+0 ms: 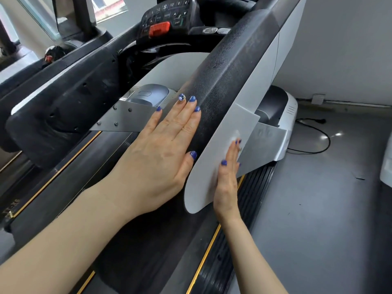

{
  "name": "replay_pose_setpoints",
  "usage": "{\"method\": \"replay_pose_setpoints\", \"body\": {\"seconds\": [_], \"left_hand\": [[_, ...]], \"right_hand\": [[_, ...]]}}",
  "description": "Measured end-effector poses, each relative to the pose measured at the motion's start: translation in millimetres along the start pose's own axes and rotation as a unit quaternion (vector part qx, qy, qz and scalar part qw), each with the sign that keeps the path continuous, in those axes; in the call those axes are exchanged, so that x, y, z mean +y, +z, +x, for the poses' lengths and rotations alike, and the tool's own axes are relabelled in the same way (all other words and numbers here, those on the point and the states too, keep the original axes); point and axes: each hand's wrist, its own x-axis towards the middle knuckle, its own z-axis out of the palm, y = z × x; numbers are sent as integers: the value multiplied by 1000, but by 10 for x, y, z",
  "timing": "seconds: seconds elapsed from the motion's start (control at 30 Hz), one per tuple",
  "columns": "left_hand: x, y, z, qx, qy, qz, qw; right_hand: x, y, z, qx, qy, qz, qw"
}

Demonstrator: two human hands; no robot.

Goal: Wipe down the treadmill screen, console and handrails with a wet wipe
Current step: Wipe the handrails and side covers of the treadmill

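The treadmill's right handrail (229, 81) runs from the console down toward me, black and textured on top with a white side panel (222, 149). My left hand (163, 149) lies flat on the inner side of the rail's black top, fingers straight. My right hand (228, 177) presses flat against the outer white panel near its rounded lower end, with a bit of white wet wipe (234, 135) showing at its fingertips. The console (167, 18), with buttons and an orange-red stop key, sits at the top centre.
The left handrail (55, 102) crosses the left side. The black belt (118, 166) with yellow edge lines lies below my arms. A black cable (314, 132) trails over the grey floor at right, near the motor cover (286, 115). A white wall stands behind.
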Motion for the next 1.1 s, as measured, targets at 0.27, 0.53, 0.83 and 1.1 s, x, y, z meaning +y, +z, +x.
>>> {"method": "replay_pose_setpoints", "body": {"seconds": [0.27, 0.53, 0.83, 1.1], "left_hand": [[59, 76, 393, -9, -4, 23, 1000], [71, 74, 583, -16, -40, 31, 999], [124, 81, 616, 6, -83, 30, 996], [66, 137, 616, 9, -85, 42, 995]], "right_hand": [[156, -66, 30, -17, 61, 52, 997], [524, -516, 1257, 13, 167, 57, 984], [327, -543, 755, -88, 102, 4, 991], [203, -450, 855, -61, 86, 9, 994]]}}
